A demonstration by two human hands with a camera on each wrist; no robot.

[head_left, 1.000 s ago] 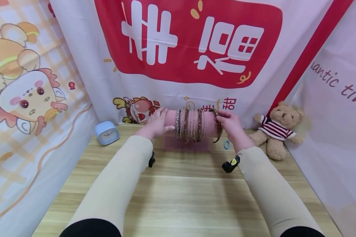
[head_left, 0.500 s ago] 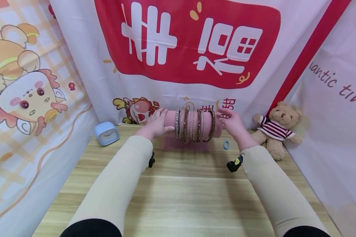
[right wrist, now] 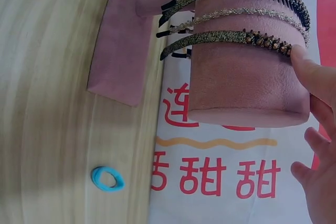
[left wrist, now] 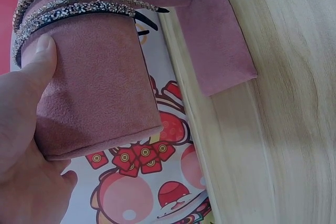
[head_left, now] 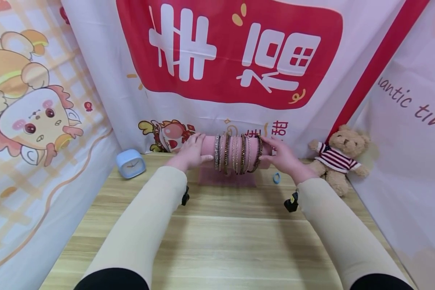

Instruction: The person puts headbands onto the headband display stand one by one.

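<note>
A pink velvet headband stand [head_left: 208,146], a horizontal cylinder on a flat base [head_left: 226,180], stands at the back of the table. Several beaded headbands [head_left: 235,155] circle it side by side. My left hand [head_left: 190,152] grips the cylinder's left end, thumb across the front and the other fingers mostly hidden behind. At the opposite end, my right hand [head_left: 284,157] touches the rightmost headband, dark with bronze beads [right wrist: 210,38]. In the right wrist view its thumb meets the beaded part, while the other fingers spread loosely beyond the cylinder's edge.
A blue hair tie [head_left: 276,177] lies on the wooden table [head_left: 232,241], right of the base. To the left is a light blue clock [head_left: 130,163]; a teddy bear [head_left: 338,159] in a striped shirt sits at right. Printed cloth [head_left: 228,52] hangs behind.
The rightmost headband has moved left onto the cylinder, beside the others. My right hand let go of it, drew away, then came back to touch it. My left hand has stayed put.
</note>
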